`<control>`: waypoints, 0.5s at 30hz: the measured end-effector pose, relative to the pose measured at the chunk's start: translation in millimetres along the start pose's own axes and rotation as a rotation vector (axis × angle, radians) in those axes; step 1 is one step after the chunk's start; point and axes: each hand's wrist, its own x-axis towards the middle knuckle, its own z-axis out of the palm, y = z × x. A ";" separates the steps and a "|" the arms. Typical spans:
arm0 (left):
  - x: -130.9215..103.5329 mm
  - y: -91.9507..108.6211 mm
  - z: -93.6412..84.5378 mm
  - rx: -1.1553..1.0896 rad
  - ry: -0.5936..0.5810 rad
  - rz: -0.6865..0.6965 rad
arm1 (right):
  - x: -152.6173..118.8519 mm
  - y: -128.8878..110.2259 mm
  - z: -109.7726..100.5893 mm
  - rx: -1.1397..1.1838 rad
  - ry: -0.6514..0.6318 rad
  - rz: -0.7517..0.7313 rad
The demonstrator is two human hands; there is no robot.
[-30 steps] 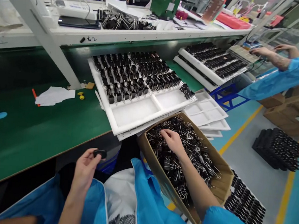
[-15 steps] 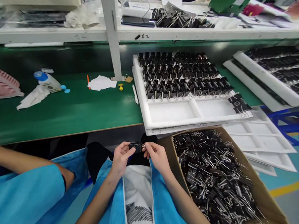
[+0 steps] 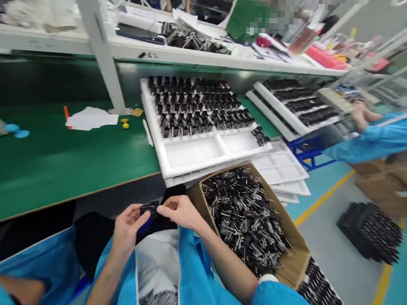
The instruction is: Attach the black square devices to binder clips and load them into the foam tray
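Observation:
In front of my body a black binder clip (image 3: 149, 209) is held up between my two hands. My left hand (image 3: 129, 221) pinches the clip's black body from the left. The thumb and fingers of my right hand (image 3: 179, 211) close at its right end, where the wire handle is mostly hidden by the fingertips. Right of my hands a cardboard box (image 3: 295, 264) is heaped with loose binder clips (image 3: 244, 215). Beyond my hands, a white foam tray (image 3: 189, 158) holds rows of upright black binder clips (image 3: 196, 103), its front compartments showing bare white.
A green table (image 3: 95, 164) carries white paper (image 3: 91, 118) and a yellow knob-shaped piece (image 3: 125, 123). White trays (image 3: 278, 168) lie stacked behind the box. A co-worker's blue sleeve (image 3: 390, 136) reaches in at the right; another person's arm (image 3: 12, 288) is at lower left.
The view has swung to the right, bringing a co-worker and floor stacks into sight. Both my hands still hold the binder clip. The neighbour's hand at the left has left the view.

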 end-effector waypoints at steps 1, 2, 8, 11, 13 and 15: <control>3.6 -0.7 0.7 0.001 -0.004 -0.004 | 1.3 2.3 -3.9 -0.014 -0.041 0.009; 6.4 -0.9 2.1 -0.005 -0.004 -0.010 | 2.0 5.3 -7.0 -0.012 -0.071 0.015; 9.2 3.9 10.2 -0.218 0.063 -0.105 | -3.4 28.2 -3.7 0.269 -0.046 -0.007; 9.7 4.9 7.3 -0.235 0.059 -0.156 | -5.7 35.7 0.1 0.369 -0.059 -0.034; 8.0 6.0 6.0 -0.196 0.054 -0.159 | -7.3 36.8 1.0 0.350 -0.083 -0.054; 5.6 7.9 6.5 -0.145 0.037 -0.159 | -8.4 35.8 0.9 0.306 -0.106 -0.066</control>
